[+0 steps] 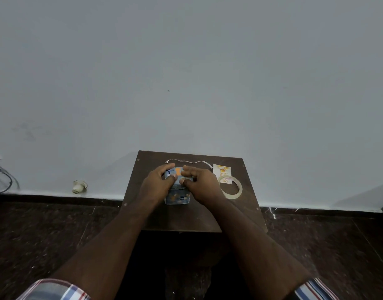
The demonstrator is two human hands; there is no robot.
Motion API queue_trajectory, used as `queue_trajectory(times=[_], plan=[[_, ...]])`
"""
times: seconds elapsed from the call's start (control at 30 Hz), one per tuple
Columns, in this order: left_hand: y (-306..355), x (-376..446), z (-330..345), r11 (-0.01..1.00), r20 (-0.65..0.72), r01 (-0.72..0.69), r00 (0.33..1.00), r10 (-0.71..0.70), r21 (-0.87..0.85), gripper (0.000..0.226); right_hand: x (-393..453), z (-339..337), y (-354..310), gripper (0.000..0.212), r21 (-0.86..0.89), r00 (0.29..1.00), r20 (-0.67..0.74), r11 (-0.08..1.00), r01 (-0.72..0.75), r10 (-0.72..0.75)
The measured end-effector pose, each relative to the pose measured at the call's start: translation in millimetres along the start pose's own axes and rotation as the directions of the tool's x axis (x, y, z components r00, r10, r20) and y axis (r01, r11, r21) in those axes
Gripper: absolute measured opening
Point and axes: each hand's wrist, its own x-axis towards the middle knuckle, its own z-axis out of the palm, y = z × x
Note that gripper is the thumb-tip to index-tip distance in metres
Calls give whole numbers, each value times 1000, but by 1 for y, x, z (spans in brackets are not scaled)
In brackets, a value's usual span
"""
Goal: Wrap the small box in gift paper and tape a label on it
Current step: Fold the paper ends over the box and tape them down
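A small box (177,197) covered in blue and orange patterned gift paper sits in the middle of a small dark wooden table (192,219). My left hand (158,182) grips its left side, thumb on top. My right hand (200,184) presses on its top and right side, fingers curled over the paper. A white label (223,171) with yellow print lies to the right of the box. A roll of clear tape (232,189) lies flat just in front of the label, partly over it. My hands hide most of the box's top.
A thin white paper strip (197,163) curls along the table's far edge. The table stands against a pale wall. The floor is dark stone. A small white object (79,186) lies on the floor at left, and cables (4,176) hang at the far left.
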Motion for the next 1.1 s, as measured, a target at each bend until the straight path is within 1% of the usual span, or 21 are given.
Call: queue_trajectory(times=[0.07,0.1,0.13,0.17,0.2,0.27,0.3,0.37,0.4,0.47,0.57,0.67,0.7,0.73,0.8,0.87,0.9,0.97,1.03,1.1], plan=[[2,-2,1,1000,1,5,1000,-5,-16,38,-3,-3,0,36,9,999,47,1000,15,-15],[3,-4,1,1000,-1,6,1000,-6,-3,38,-5,-6,1,35,47,998,63,999,24,-26],[4,-5,1,1000,-10,3,1000,-3,21,39,-8,-10,3,33,101,998,49,995,26,-31],[5,-6,0,999,-24,-4,1000,6,52,40,-11,-14,8,32,138,1000,-3,990,23,-23],[5,-7,1,996,-42,-17,999,21,83,40,-14,-19,17,31,116,997,-75,993,0,9],[7,-10,2,987,-83,-65,994,77,148,38,-21,-31,42,31,-45,974,-188,989,-138,128],[9,-11,3,978,-106,-95,988,116,187,34,-24,-37,56,30,-119,961,-202,970,-214,187],[12,-12,4,950,-129,-149,973,190,276,26,-27,-45,79,30,-262,945,-131,908,-326,301],[16,-14,4,933,-117,-160,971,207,321,25,-28,-47,86,33,-350,938,-84,872,-343,335],[21,-17,4,894,-81,-171,971,223,413,26,-29,-49,95,44,-461,943,-31,832,-309,333],[25,-18,1,834,-39,-176,972,230,523,25,-26,-46,102,45,-491,954,-37,826,-275,296],[27,-20,-1,798,-15,-174,975,224,577,26,-23,-44,106,43,-514,950,-24,812,-278,310],[26,-20,-1,797,-11,-175,975,223,577,26,-23,-44,107,39,-494,950,-44,820,-291,311],[26,-21,-1,802,-9,-174,976,218,572,26,-22,-44,106,33,-432,947,-87,844,-316,310],[26,-21,-2,813,-11,-167,978,208,557,27,-22,-46,100,21,-188,930,-192,918,-348,314],[29,-21,-4,830,-26,-150,981,194,538,27,-26,-49,86,19,71,903,-260,939,-335,342],[31,-20,-5,842,-39,-135,983,182,523,27,-30,-51,79,20,192,893,-275,930,-313,357],[34,-19,-6,857,-50,-110,986,156,504,26,-39,-51,65,21,406,882,-271,876,-259,386],[37,-19,-7,848,-41,-107,988,150,519,25,-51,-50,52,22,556,881,-252,805,-207,400],[41,-18,-7,845,-26,-103,990,136,525,28,-62,-49,39,21,658,886,-233,736,-159,400]])
